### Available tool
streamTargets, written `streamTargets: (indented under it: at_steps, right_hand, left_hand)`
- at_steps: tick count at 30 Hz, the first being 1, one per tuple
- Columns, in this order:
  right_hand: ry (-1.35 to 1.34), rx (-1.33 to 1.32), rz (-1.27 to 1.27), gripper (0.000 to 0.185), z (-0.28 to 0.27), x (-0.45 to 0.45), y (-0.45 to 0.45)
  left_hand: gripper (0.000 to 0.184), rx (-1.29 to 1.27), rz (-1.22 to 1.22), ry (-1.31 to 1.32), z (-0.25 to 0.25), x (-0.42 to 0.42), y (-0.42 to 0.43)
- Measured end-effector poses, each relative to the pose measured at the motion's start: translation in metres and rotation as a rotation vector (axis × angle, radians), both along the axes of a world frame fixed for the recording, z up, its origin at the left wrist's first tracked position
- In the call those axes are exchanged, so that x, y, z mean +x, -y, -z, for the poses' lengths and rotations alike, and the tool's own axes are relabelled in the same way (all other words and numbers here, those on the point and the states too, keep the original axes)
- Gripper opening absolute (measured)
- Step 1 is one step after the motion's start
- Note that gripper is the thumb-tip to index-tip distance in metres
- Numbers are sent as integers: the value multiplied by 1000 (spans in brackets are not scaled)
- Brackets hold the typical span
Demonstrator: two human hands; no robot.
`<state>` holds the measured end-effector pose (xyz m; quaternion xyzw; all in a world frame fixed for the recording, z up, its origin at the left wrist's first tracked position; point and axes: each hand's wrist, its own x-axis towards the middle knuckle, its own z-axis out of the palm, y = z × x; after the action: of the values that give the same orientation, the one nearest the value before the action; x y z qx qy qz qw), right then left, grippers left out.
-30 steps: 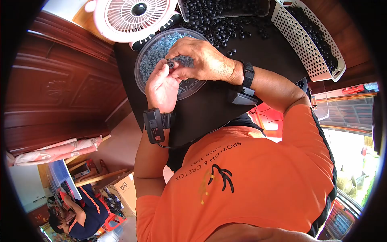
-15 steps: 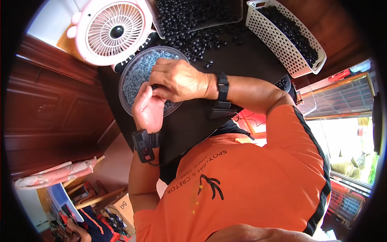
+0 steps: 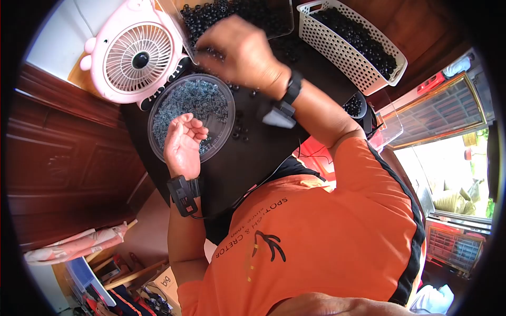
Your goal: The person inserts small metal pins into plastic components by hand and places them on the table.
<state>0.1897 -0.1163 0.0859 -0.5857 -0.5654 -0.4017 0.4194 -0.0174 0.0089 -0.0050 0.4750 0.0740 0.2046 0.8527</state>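
Left grip [image 3: 183, 146] hangs half-curled, fingers parted, at the bowl [image 3: 231, 121]; whether blurred right grip [image 3: 240, 55] is closed, I cannot tell.

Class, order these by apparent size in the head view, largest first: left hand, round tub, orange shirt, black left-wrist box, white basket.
1. Orange shirt
2. Round tub and white basket: too alike to rank
3. Left hand
4. Black left-wrist box

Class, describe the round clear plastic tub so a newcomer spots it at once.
At upper left, find the pink, round-grilled plastic fan. Just below its right side, on the dark tabletop, sits the round clear plastic tub, the bare left hand over its lower rim. Small bluish pieces set it apart from the white perforated plastic basket of black ones.
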Motion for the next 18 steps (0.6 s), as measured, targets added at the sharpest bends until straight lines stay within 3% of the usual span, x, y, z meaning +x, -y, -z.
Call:
streamTargets:
  at_steps: [1,3,6,9,11,15,16,18]
  right_hand:
    - [25,91,141,18,-14,16,13]
    - [-181,61,360,28,-47,34,53]
    - [-80,240,693,30,-56,69,82]
    - [-28,309,684,24,-56,69,84]
    - [-292,141,418,19,-49,61,74]
    - [-426,-461,-13,18,-3,76,34]
    - [-467,-709,69,18,0,71,32]
    - [-315,-827,176,20,23,78,28]
  left_hand:
    - [30,-2,15,9,2,-2,-2]
    - [28,8,3,-21,1,-1,-1]
    - [25,-7,-5,-44,-1,0,0]
    - [24,10,2,-54,-1,1,1]
    - [22,22,-2,-62,1,1,1]
    - [18,18,-53,-79,1,1,0]
    - [17,14,-77,-87,1,1,0]
    - [16,22,-79,-81,1,0,-3]
